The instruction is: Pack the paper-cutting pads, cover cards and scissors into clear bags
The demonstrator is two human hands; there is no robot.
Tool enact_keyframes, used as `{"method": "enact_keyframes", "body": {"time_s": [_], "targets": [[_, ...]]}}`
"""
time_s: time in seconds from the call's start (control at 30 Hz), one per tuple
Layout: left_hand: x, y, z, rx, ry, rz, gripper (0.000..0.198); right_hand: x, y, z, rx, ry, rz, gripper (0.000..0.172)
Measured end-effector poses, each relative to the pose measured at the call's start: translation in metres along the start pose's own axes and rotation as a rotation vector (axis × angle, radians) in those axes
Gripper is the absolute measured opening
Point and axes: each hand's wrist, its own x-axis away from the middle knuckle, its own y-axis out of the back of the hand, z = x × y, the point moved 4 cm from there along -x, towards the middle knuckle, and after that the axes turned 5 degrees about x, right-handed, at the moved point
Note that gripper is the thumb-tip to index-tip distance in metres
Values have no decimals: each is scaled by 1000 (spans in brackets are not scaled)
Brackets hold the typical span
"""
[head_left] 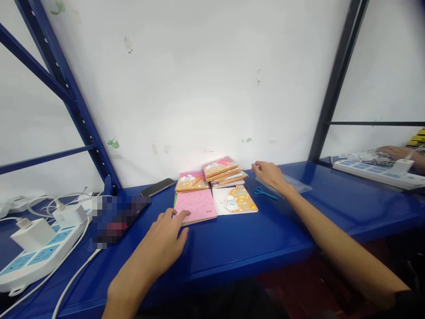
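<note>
My left hand [162, 239] rests its fingertips on the lower edge of a pink booklet [195, 206] with a line drawing on its cover. Beside that booklet lies an orange and white picture booklet [235, 200]. Behind them are a pink and orange booklet [191, 181] and a tilted stack of booklets [224, 172]. My right hand [268, 173] hangs just above a clear plastic sleeve [295, 183], holding nothing. Blue scissors [265, 193] lie just below that hand.
A black phone [157, 187] lies on the blue shelf [239, 248] near a pixelated object [119, 219]. White power strips [33, 259] with chargers and cables sit at the left. A co-worker's hand [396, 153] shows at right, beyond blue and black shelf uprights.
</note>
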Motion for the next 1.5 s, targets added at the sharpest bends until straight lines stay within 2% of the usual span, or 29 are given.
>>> {"method": "enact_keyframes", "body": {"time_s": [0.13,0.27,0.37,0.47,0.57,0.63,0.73,0.8,0.87,0.93,1.13,1.23,1.37,1.5], "targets": [[-10,-15,13,-66,178,30,64,18,-12,10,121,104,155,59],[-18,-23,12,-13,190,110,69,38,-23,32,204,203,234,70],[-20,-17,5,12,153,112,70,45,-23,43,238,236,241,70],[-20,-13,0,-48,164,121,66,49,-13,46,233,239,202,71],[-22,-16,3,-106,164,69,60,62,-1,48,157,310,180,67],[-25,-22,7,-111,127,1,60,75,0,52,36,459,209,64],[-30,-31,9,-93,-41,-107,62,92,-7,54,-115,635,275,79],[-34,-35,7,-118,-155,-160,58,95,-14,52,-128,646,302,80],[-36,-37,2,-185,-215,-176,51,94,-18,51,-120,642,315,74],[-38,-37,-4,-256,-268,-158,45,92,-18,52,-114,647,315,67],[-38,-31,-18,-404,-583,-121,46,92,-7,57,-147,627,238,49],[-41,-31,-18,-421,-614,-134,35,94,-5,58,-168,612,177,48],[-43,-30,-18,-429,-574,-183,26,95,-4,59,-183,618,136,45],[-43,-28,-20,-442,-544,-208,28,96,-3,59,-171,636,126,39]]}}
